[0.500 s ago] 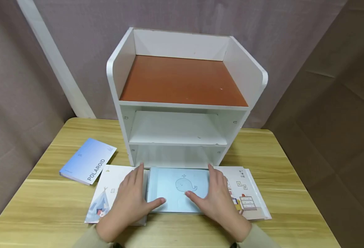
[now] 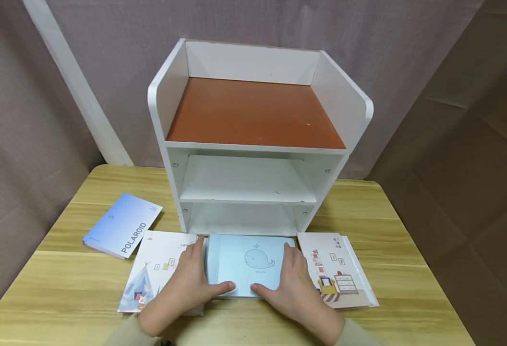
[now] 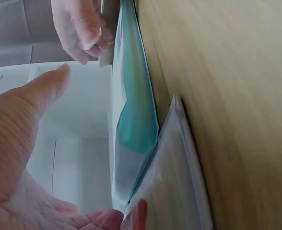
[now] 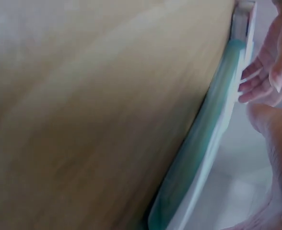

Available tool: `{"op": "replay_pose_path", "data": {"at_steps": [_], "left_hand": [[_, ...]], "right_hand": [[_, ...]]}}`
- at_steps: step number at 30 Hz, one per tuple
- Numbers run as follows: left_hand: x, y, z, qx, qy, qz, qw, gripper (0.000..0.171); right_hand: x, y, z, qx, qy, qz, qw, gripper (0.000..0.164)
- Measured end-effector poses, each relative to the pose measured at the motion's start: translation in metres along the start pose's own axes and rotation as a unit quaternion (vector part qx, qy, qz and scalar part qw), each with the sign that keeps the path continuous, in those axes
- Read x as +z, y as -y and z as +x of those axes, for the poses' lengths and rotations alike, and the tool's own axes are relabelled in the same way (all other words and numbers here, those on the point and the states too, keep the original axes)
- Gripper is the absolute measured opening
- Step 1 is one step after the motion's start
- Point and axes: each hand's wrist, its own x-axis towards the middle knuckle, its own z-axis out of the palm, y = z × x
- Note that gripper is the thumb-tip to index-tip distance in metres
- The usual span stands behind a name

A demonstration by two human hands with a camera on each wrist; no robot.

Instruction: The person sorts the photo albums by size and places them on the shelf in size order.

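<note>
Wooden table: left hand and right hand spread, gripping nothing; grasping the blue book low could drag the left white book.

caption on blue book tiny, illegible; sleeves cropped

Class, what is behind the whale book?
Behind the whale book stands the shelf, with cloth beyond. The shelf hides whatever is directly behind it.
</note>
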Motion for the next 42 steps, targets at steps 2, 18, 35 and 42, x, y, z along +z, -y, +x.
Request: {"op": "replay_pose_path", "data": {"at_steps": [2, 18, 35, 42], "left_hand": [[0.003, -0.001, 0.000, -0.003, 0.002, -0.002, 1.0000, 0.134], [0.010, -0.006, 0.003, -0.008, 0.015, -0.020, 0.9997, 0.130], [-0.017, -0.005, 0.019, -0.142, 0.060, -0.233, 0.9602, 0.088], [-0.016, -0.008, 0.018, -0.120, 0.080, -0.273, 0.9512, 0.063]], "right_hand": [[0.003, 0.001, -0.002, 0.004, 0.014, -0.008, 1.000, 0.132], [0.005, -0.004, 0.002, 0.033, 0.092, -0.004, 0.995, 0.133], [0.005, -0.001, 0.004, 0.034, 0.109, -0.004, 0.993, 0.132], [0.002, 0.000, 0.006, 0.031, 0.114, 0.001, 0.993, 0.131]]}}
